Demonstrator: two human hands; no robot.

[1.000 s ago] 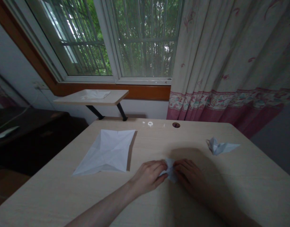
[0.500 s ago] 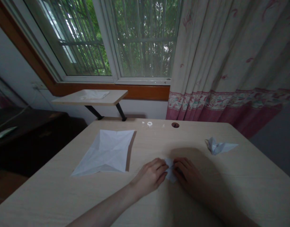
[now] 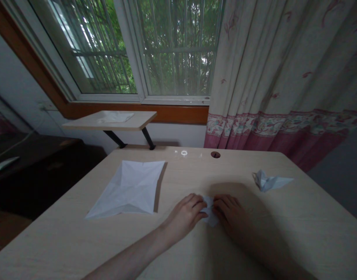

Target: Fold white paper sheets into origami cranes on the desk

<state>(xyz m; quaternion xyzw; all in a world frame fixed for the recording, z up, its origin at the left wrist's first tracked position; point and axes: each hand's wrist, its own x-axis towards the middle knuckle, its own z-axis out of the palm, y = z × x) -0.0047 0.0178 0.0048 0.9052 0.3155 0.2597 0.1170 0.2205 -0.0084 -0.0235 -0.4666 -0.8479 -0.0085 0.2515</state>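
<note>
A small folded piece of white paper [image 3: 211, 217] lies on the table between my two hands. From the left, my left hand [image 3: 189, 212] pinches its edge with curled fingers. My right hand [image 3: 229, 212] grips the opposite side, its fingers bent and partly in shadow. The paper's exact folded shape is hard to make out, since the fingers cover its sides. To the left rests a large creased white sheet [image 3: 137, 186], spread open with raised corners. A folded paper crane [image 3: 268, 182] sits at the right, apart from my hands.
The light wooden table [image 3: 184, 249] reaches back toward the window wall. At its back left stands a raised shelf [image 3: 137, 122] on black legs, with crumpled white tissue [image 3: 115, 116] on it. A round cable hole [image 3: 215, 154] is near the back edge. A curtain [image 3: 254, 77] hangs behind.
Both hands stay at the small folded paper. The left fingers have shifted slightly over its edge; the view has moved a little. Otherwise the scene looks the same.
</note>
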